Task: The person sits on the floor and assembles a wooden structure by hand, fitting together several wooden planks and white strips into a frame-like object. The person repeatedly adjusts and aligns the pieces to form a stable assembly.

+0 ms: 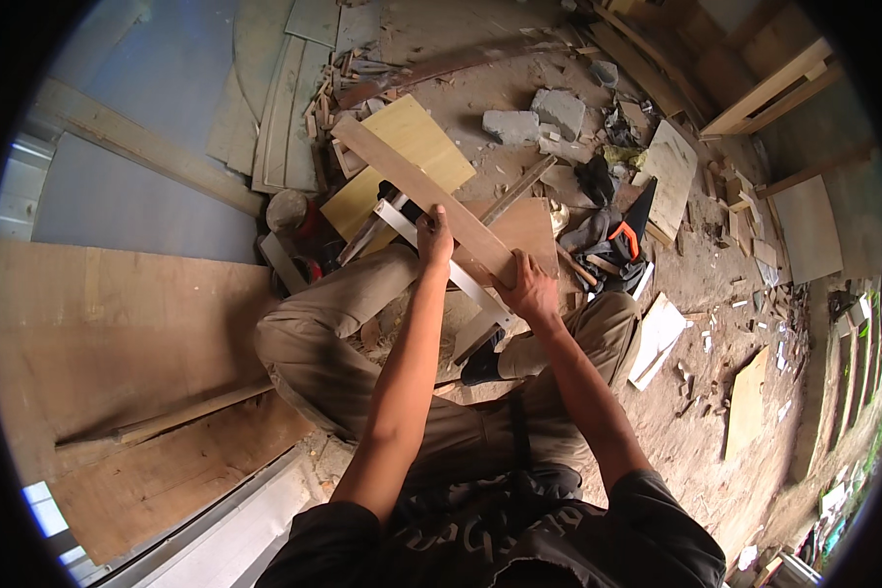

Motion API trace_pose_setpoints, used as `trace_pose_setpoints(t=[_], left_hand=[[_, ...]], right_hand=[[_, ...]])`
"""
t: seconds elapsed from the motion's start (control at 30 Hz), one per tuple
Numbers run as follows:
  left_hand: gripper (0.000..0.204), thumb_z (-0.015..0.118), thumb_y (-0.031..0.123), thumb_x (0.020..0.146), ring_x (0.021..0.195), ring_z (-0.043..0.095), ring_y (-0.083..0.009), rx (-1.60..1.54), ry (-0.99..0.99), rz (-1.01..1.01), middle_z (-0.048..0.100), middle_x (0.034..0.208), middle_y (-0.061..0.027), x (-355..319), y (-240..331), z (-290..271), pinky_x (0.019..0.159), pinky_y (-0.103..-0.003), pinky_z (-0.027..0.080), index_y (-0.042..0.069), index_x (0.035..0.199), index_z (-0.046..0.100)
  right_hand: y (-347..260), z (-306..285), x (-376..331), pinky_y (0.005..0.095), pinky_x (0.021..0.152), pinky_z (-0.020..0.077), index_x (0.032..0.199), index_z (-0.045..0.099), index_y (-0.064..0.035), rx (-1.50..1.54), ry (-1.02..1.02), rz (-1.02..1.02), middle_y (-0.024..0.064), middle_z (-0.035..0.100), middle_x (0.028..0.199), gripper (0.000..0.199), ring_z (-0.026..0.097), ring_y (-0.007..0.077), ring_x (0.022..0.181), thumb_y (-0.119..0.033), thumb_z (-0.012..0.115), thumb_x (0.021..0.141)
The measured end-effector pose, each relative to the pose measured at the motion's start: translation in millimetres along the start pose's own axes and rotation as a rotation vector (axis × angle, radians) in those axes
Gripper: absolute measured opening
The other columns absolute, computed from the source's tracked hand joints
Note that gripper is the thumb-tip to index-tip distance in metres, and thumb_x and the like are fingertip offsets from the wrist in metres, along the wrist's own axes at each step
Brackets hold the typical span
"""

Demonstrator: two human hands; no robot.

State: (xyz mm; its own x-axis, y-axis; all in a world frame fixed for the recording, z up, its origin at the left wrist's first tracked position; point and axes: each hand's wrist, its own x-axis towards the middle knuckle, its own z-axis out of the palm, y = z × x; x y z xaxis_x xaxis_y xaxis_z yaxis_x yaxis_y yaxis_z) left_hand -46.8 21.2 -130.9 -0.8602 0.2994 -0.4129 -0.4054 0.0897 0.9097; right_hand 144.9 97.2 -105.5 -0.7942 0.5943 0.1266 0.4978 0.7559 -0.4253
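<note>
A long flat wooden board (402,176) lies slantwise in front of me, its far end up to the left. My left hand (435,237) is closed on its left edge, thumb on the upper face. At the near end, my right hand (532,287) grips the same board, its lower fingers hidden. Below the board runs a white strip (470,284), slanting the same way and passing close under my left hand. A brown plywood piece (531,227) is behind the right hand. Farther off, a yellowish plywood sheet (431,137) lies partly under the board.
To the right are a handsaw (625,235) with an orange handle, a dark cloth bundle (588,230) and a pale board (671,162). Concrete blocks (512,126) stand ahead. Large wooden panels (127,343) line the left. Wood scraps litter the dirt floor (647,421).
</note>
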Motion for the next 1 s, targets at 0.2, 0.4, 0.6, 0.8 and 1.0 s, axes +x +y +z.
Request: trace_pose_setpoints(t=[0.2, 0.4, 0.6, 0.8, 1.0], left_hand=[[0.067, 0.048, 0.05, 0.099, 0.121, 0.05, -0.0272, -0.055, 0.024, -0.06, 0.049, 0.133, -0.0211, -17, 15, 11, 0.103, -0.037, 0.039, -0.005, 0.135, 0.036], [0.069, 0.033, 0.053, 0.102, 0.128, 0.044, -0.029, -0.424, 0.148, -0.06, 0.042, 0.142, -0.0205, -13, 15, 27, 0.107, -0.038, 0.036, -0.005, 0.139, 0.033], [0.085, 0.029, 0.066, 0.097, 0.126, 0.048, -0.0326, -0.443, 0.243, -0.002, 0.046, 0.141, -0.0223, -10, 29, 30, 0.107, -0.039, 0.037, -0.006, 0.141, 0.039], [0.089, 0.028, 0.068, 0.096, 0.124, 0.05, -0.0371, -0.284, 0.435, 0.023, 0.049, 0.138, -0.0271, -22, 26, 31, 0.106, -0.039, 0.038, -0.01, 0.135, 0.046], [0.089, 0.028, 0.067, 0.097, 0.116, 0.055, -0.04, -0.144, 0.49, -0.014, 0.054, 0.129, -0.0309, -19, 23, 21, 0.1, -0.041, 0.042, -0.012, 0.129, 0.05]], right_hand=[[-3, -3, -2, 0.0445, 0.076, 0.0538, 0.121, 0.051, -0.0067, 0.012, -0.02, 0.042, 0.0144, 0.064, 0.106, 0.062, 0.065, 0.035, 0.095, -0.044, 0.074, 0.077], [-6, 3, -6, 0.0445, 0.077, 0.0535, 0.122, 0.051, -0.007, 0.003, 0.0, 0.03, 0.0147, 0.063, 0.104, 0.064, 0.064, 0.0348, 0.094, -0.043, 0.075, 0.075], [-10, 5, -9, 0.0437, 0.076, 0.0537, 0.125, 0.05, -0.0076, 0.022, 0.038, -0.008, 0.0152, 0.062, 0.105, 0.065, 0.064, 0.0353, 0.093, -0.038, 0.076, 0.074], [-12, 14, -20, 0.0429, 0.08, 0.0531, 0.129, 0.048, -0.0065, -0.013, 0.03, -0.038, 0.0152, 0.06, 0.11, 0.069, 0.062, 0.0353, 0.099, -0.033, 0.078, 0.073], [-19, 14, -24, 0.0424, 0.085, 0.0521, 0.131, 0.047, -0.0039, -0.025, -0.022, -0.043, 0.0167, 0.059, 0.113, 0.07, 0.06, 0.0362, 0.104, -0.031, 0.077, 0.074]])
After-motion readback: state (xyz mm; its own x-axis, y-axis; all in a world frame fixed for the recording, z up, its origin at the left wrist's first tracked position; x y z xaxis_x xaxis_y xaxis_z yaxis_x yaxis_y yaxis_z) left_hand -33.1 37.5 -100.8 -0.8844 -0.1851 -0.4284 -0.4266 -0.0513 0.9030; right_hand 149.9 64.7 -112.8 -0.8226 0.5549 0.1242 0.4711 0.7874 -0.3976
